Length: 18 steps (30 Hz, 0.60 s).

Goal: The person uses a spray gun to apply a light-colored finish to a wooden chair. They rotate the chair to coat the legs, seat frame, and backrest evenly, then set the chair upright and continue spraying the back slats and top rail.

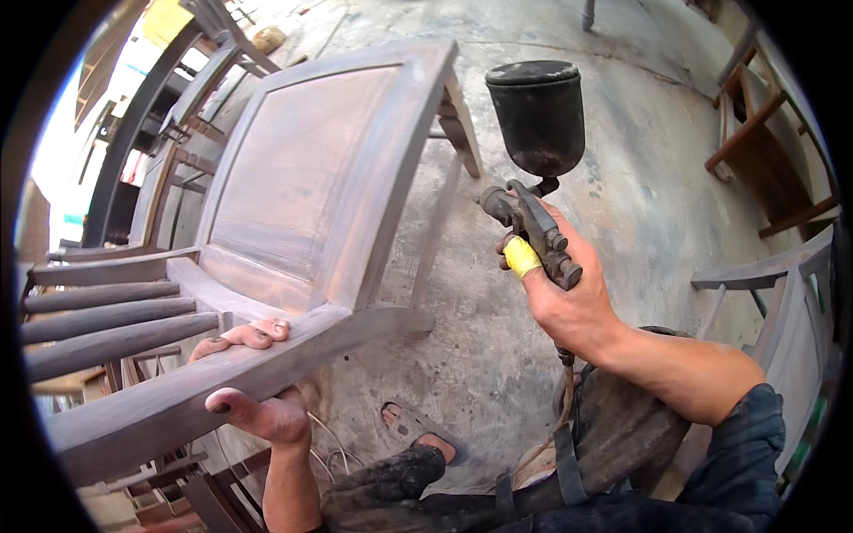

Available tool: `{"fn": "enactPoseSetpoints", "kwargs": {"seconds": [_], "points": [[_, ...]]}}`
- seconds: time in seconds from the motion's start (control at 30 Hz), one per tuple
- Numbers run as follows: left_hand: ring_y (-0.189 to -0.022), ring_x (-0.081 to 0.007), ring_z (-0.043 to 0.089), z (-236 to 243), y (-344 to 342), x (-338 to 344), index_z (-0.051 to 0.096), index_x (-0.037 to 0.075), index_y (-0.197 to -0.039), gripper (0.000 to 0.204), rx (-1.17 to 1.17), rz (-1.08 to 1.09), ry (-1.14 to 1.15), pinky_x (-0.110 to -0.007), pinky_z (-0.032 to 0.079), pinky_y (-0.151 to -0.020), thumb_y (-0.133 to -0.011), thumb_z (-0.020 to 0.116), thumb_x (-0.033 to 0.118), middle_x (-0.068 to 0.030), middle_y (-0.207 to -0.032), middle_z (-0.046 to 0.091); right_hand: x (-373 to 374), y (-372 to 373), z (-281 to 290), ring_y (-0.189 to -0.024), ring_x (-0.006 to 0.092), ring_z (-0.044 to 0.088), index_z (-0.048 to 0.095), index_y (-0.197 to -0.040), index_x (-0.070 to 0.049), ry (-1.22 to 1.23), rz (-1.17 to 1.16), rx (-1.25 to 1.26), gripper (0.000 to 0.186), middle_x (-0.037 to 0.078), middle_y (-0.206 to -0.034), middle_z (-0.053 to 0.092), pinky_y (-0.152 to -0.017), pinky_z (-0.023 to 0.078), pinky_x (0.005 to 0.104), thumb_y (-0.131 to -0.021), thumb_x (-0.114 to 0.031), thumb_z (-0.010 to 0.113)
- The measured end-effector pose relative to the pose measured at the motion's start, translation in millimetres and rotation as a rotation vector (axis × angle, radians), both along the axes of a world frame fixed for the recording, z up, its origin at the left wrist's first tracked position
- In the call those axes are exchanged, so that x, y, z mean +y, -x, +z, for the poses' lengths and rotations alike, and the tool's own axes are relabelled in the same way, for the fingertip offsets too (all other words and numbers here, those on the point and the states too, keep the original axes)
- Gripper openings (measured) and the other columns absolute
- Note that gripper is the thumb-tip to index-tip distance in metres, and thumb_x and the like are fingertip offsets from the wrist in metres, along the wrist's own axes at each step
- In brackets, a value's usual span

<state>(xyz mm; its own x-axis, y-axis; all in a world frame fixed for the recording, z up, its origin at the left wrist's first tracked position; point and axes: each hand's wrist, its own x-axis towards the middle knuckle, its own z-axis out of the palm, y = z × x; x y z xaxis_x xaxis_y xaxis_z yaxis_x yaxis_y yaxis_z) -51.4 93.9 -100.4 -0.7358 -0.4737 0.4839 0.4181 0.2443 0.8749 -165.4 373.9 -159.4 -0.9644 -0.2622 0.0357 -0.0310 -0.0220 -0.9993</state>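
My right hand [573,289] is wrapped round a spray gun [533,222], with yellow tape on one digit. A black paint cup [538,120] with a lid sits on top of the gun, and a hose [567,391] runs down from its handle. The nozzle points left toward a greyish-brown wooden chair [302,169] with a flat panel and spindles. My left hand [267,382] grips the chair's near rail [195,377] from below, its fingertips showing over the far side and the thumb on the near side.
More wooden chairs [191,107] stand at the upper left. A brown wooden frame [773,169] is at the right, and a grey chair [791,302] stands close by my right elbow. My sandalled foot [418,426] rests on the stained concrete floor [498,355], near a coiled hose [336,453].
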Motion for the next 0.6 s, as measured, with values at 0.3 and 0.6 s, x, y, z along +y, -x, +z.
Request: {"fn": "enactPoseSetpoints", "kwargs": {"seconds": [0.3,0.6], "points": [[-0.076,-0.0258,0.057,40,-61,-26,0.047,0.012,-0.113,0.056,0.092,0.113,-0.251,-0.045,0.049,-0.080,-0.097,0.054,0.065,-0.0089,-0.082,0.055,12,-12,-10,-0.078,0.0062,0.055,0.052,-0.142,-0.002,-0.011,-0.003,0.075,0.053,0.003,-0.096,0.063,-0.071,0.047,0.0230,-0.090,0.003,0.056],[-0.071,-0.0244,0.059,111,-44,-132,0.047,0.008,-0.103,0.053,0.049,0.496,-0.331,-0.043,0.055,-0.071,-0.092,0.065,0.056,-0.0082,-0.081,0.053,26,-35,-23,-0.087,0.0089,0.062,0.053,-0.141,-0.002,-0.121,0.132,0.141,0.047,0.004,-0.099,0.067,-0.081,0.050,0.0254,-0.095,0.002,0.057]]}}
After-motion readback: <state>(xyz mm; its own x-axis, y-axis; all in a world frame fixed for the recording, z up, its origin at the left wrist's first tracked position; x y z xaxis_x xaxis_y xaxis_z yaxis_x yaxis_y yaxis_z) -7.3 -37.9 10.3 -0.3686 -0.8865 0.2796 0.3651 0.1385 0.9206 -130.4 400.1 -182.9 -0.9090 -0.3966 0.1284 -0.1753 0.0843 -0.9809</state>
